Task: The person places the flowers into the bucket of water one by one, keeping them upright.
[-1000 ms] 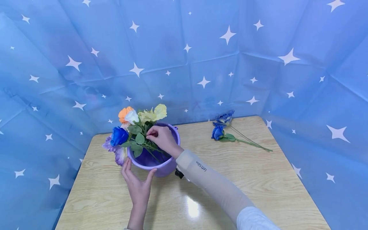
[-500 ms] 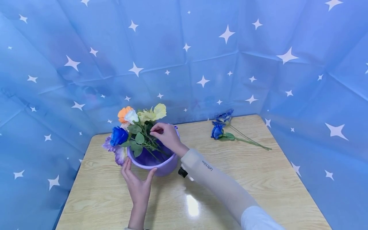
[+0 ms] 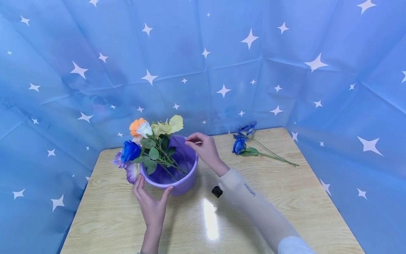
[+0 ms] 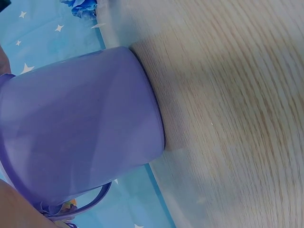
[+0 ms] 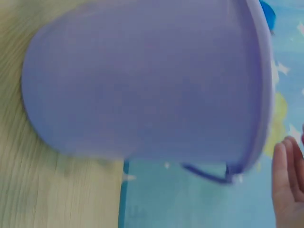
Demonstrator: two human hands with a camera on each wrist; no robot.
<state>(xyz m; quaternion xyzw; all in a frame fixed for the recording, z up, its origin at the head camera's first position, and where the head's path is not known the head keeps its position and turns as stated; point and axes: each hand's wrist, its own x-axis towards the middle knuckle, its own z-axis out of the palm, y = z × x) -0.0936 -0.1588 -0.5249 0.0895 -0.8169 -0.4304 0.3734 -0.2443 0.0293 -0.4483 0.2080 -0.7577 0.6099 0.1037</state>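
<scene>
A purple bucket [image 3: 184,183] stands on the table, with artificial flowers leaning out over its left and back rim. A blue rose [image 3: 131,151], an orange flower [image 3: 137,127], a white rose [image 3: 145,129], a yellow flower [image 3: 168,125] and a purple flower [image 3: 131,173] show, their green stems inside the bucket. My left hand [image 3: 151,204] holds the bucket's near left side, thumb and fingers spread along the rim. Just off the right back rim is my right hand [image 3: 206,150], fingers loosely bent with nothing between them. The right wrist view shows its fingertips [image 5: 280,159] past the rim.
Two blue flowers, a rose [image 3: 239,146] and a darker bloom [image 3: 246,130], lie at the back right of the wooden table [image 3: 285,197], stems pointing right. A blue star-printed cloth [image 3: 203,88] rises behind and beside the table. The bucket's handle [image 4: 95,199] hangs at its side.
My right hand has drawn away from the flower stems, moving right past the bucket's rim. The left hand stays on the bucket, and the flowers in it hardly differ.
</scene>
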